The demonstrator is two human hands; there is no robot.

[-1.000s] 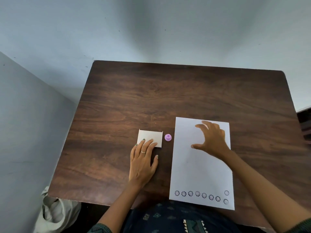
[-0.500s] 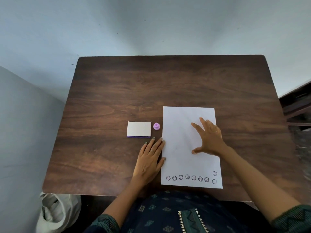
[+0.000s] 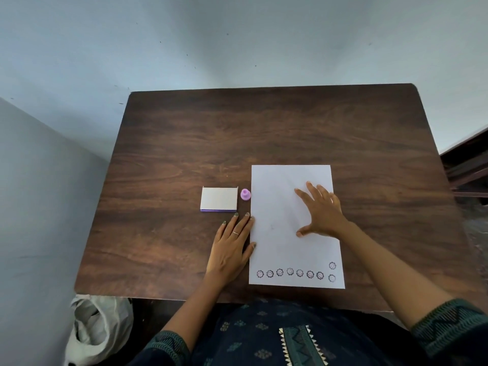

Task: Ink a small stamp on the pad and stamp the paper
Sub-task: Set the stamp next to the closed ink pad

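The white paper [image 3: 277, 202] is pinned flat by the spread, empty right hand [image 3: 320, 211]. The left hand [image 3: 231, 249] lies flat, grasping nothing, beside it. The purple stamp [image 3: 245, 194] stands between the closed ink pad [image 3: 219, 198] and the paper.

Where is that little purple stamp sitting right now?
The purple stamp stands on the wooden table, in the narrow gap between the closed ink pad on its left and the sheet of paper on its right; neither hand touches it.

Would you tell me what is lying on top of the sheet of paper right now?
The right hand rests spread on the paper, and nine stamp marks sit near its bottom edge. Whatever lies beneath the hand is covered.
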